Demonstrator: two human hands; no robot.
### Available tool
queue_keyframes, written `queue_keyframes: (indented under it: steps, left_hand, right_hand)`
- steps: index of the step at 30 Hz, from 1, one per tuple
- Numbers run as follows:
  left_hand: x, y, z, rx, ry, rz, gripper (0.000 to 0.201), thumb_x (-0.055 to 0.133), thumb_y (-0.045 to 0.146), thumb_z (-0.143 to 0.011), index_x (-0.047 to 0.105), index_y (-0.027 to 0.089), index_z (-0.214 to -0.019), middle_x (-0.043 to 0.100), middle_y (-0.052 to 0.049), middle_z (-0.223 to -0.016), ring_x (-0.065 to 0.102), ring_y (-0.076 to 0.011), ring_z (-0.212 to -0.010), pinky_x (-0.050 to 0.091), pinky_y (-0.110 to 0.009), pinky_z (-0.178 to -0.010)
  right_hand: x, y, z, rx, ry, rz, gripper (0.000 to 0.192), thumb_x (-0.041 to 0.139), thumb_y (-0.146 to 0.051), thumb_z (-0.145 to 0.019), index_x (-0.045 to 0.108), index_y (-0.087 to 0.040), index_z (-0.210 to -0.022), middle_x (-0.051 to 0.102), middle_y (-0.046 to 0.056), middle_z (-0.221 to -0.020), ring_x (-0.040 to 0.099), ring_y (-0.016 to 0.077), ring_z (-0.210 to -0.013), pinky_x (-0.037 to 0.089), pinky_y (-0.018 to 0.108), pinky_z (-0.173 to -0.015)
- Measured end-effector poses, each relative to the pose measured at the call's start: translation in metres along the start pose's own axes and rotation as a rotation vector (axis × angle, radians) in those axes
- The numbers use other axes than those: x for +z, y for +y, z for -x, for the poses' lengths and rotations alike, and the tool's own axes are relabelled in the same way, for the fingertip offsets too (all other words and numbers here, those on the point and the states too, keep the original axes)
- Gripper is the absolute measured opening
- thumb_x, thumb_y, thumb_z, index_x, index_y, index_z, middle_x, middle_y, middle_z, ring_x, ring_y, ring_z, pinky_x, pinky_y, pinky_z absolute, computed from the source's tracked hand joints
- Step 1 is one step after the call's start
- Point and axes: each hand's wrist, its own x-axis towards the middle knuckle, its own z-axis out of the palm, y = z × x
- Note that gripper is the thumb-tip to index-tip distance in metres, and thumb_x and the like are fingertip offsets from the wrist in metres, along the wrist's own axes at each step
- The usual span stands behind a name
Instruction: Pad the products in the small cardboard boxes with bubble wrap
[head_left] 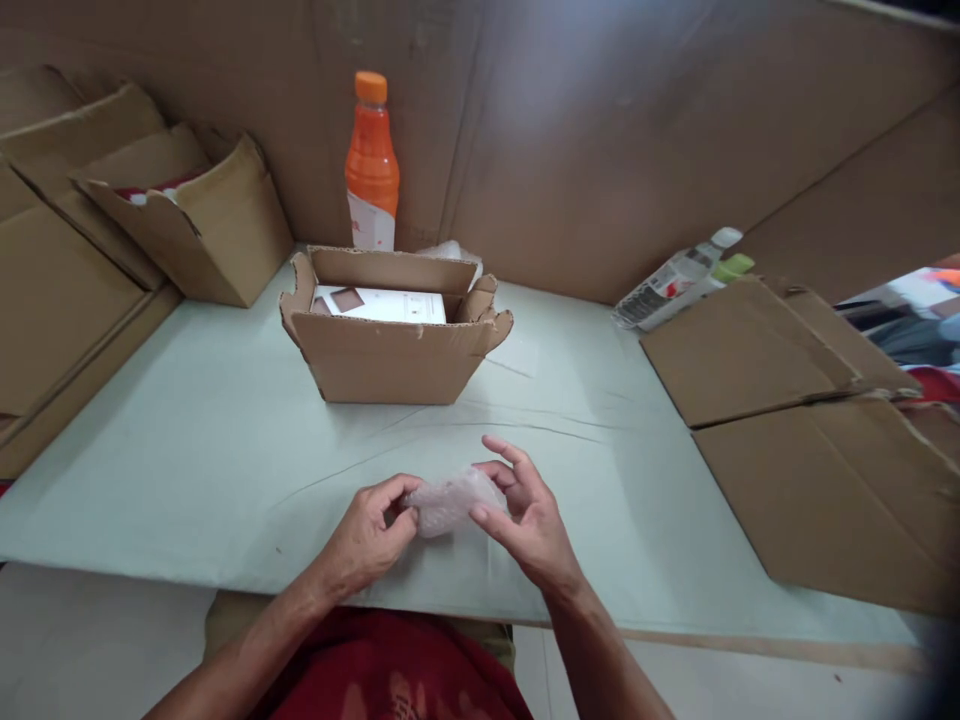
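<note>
Table (187,470) pale green | cardboard walls (600,130) | open box (390,350) centre

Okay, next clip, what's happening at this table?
A person seated at a pale green table holds a small bubble-wrapped bundle between both hands: the left hand pinches one end, the right hand cups the other. Just beyond stands an open cardboard box with a white packet inside. An orange bottle stands behind it against the cardboard wall. Flat cardboard sheets lie to the right, with another bottle lying on its side by them, and more open boxes sit at the left.
</note>
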Motion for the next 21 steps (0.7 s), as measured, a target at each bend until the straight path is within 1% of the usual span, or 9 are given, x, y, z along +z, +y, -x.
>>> queue_keyframes:
  steps: [1,3,5,6,10,13,16,18,21]
  left_hand:
    - [-0.004,0.002,-0.001,0.025,-0.005,-0.039,0.025,0.051,0.018,-0.081,0.071,0.017,-0.096,0.068,-0.002,-0.081,0.059,-0.0147,-0.073,0.045,-0.025,-0.068]
    - [-0.012,0.005,-0.005,0.064,-0.024,-0.085,0.024,0.050,0.017,-0.081,0.071,0.018,-0.094,0.068,-0.001,-0.081,0.058,-0.0144,-0.073,0.044,-0.025,-0.068]
    - [-0.021,0.009,-0.011,0.091,-0.062,-0.081,0.023,0.052,0.018,-0.083,0.071,0.019,-0.095,0.068,-0.001,-0.083,0.058,-0.0147,-0.075,0.045,-0.025,-0.069]
    - [-0.027,0.010,-0.016,0.098,-0.079,-0.054,0.023,0.054,0.021,-0.084,0.071,0.019,-0.099,0.068,-0.001,-0.085,0.059,-0.0151,-0.076,0.046,-0.025,-0.071]
    - [-0.047,0.005,-0.043,0.082,-0.069,0.143,0.040,0.062,0.041,-0.086,0.064,0.019,-0.120,0.066,-0.003,-0.086,0.062,-0.0172,-0.081,0.050,-0.029,-0.077]
    - [-0.051,-0.010,-0.067,0.028,-0.008,0.201,0.043,0.062,0.046,-0.084,0.064,0.017,-0.117,0.064,-0.004,-0.084,0.062,-0.0172,-0.080,0.051,-0.031,-0.077]
    - [-0.046,-0.024,-0.082,0.017,0.009,0.144,0.038,0.065,0.040,-0.079,0.067,0.016,-0.109,0.065,-0.004,-0.084,0.062,-0.0166,-0.077,0.052,-0.031,-0.075]
    - [-0.042,-0.030,-0.084,0.044,0.004,0.105,0.035,0.064,0.037,-0.078,0.068,0.017,-0.105,0.067,-0.004,-0.084,0.063,-0.0167,-0.078,0.052,-0.031,-0.076]
    - [-0.040,-0.033,-0.083,0.051,0.010,0.099,0.034,0.060,0.036,-0.077,0.069,0.016,-0.103,0.068,-0.005,-0.083,0.063,-0.0163,-0.078,0.052,-0.029,-0.076]
  right_hand:
    - [-0.005,-0.006,-0.004,-0.018,-0.054,0.089,0.056,0.075,-0.032,-0.082,0.053,-0.025,-0.134,0.072,0.004,-0.102,0.069,0.0197,-0.091,0.056,0.030,-0.079]
    - [-0.013,-0.019,-0.014,-0.058,-0.136,0.299,0.031,0.072,-0.028,-0.084,0.066,-0.025,-0.114,0.073,0.002,-0.094,0.068,0.0185,-0.085,0.054,0.028,-0.076]
    - [-0.019,-0.036,-0.025,-0.096,-0.179,0.444,0.007,0.066,-0.025,-0.087,0.069,-0.024,-0.094,0.071,-0.001,-0.081,0.065,0.0164,-0.074,0.052,0.026,-0.067]
    - [-0.022,-0.046,-0.031,-0.115,-0.182,0.468,0.003,0.065,-0.025,-0.089,0.068,-0.024,-0.089,0.070,-0.002,-0.076,0.064,0.0158,-0.069,0.051,0.025,-0.063]
    - [-0.042,-0.088,-0.061,-0.211,-0.009,0.300,0.008,0.071,-0.032,-0.088,0.070,-0.024,-0.089,0.068,-0.001,-0.076,0.063,0.0153,-0.067,0.051,0.026,-0.058]
    - [-0.060,-0.113,-0.101,-0.277,0.162,0.122,0.015,0.078,-0.036,-0.084,0.072,-0.025,-0.093,0.069,0.000,-0.080,0.063,0.0142,-0.068,0.051,0.026,-0.058]
    - [-0.069,-0.125,-0.152,-0.302,0.209,0.099,0.022,0.079,-0.038,-0.080,0.072,-0.023,-0.095,0.072,0.001,-0.088,0.065,0.0151,-0.075,0.053,0.029,-0.066]
    - [-0.069,-0.127,-0.181,-0.251,0.178,0.241,0.021,0.075,-0.036,-0.079,0.070,-0.021,-0.092,0.072,0.001,-0.086,0.065,0.0162,-0.074,0.052,0.030,-0.067]
    - [-0.059,-0.131,-0.204,-0.118,0.116,0.805,0.010,0.068,-0.028,-0.078,0.067,-0.018,-0.080,0.067,0.001,-0.072,0.060,0.0168,-0.067,0.042,0.028,-0.061]
